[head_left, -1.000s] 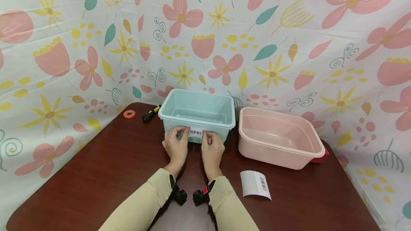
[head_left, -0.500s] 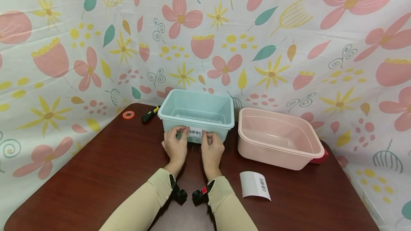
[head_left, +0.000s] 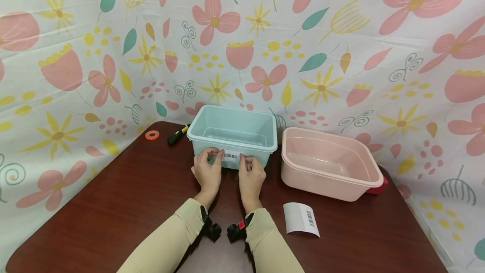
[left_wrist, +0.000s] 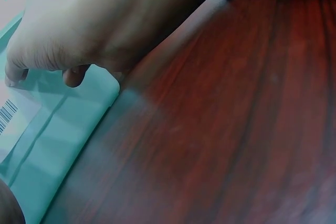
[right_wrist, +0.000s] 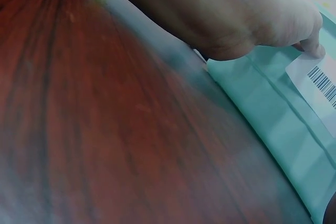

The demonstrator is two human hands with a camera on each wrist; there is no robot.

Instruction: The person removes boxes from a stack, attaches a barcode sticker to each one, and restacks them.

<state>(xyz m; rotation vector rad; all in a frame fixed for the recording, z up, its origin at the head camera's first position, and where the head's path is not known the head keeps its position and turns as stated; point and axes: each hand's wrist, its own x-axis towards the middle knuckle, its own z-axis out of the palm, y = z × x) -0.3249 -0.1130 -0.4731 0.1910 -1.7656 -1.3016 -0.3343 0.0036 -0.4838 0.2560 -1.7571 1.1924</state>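
A white barcode label (head_left: 230, 156) lies along the front wall of a light blue plastic bin (head_left: 197, 145). With thumb and fingertip, my left hand (head_left: 207, 172) pinches the label's left end, close against the bin. The other end is pinched by my right hand (head_left: 251, 179). From the right wrist, the label (right_wrist: 310, 85) is seen at the thumb tip of the right hand (right_wrist: 252, 14), one corner sticking out. In the left wrist view, the fingers of the left hand (left_wrist: 100, 22) bend toward the blue wall, and the label's edge shows below them.
To the right stands a pink bin (head_left: 322, 182), with something red (head_left: 378, 186) partly behind it. A curled white sheet with a barcode (head_left: 301, 219) lies in front. An orange ring (head_left: 152, 135) and a black-and-yellow handled tool (head_left: 177, 135) lie at the back left of the brown table (head_left: 113, 205).
Both hands stay at the label's ends, with the right fingertips shifted very slightly to the right. The bins and the loose sheet have not moved.
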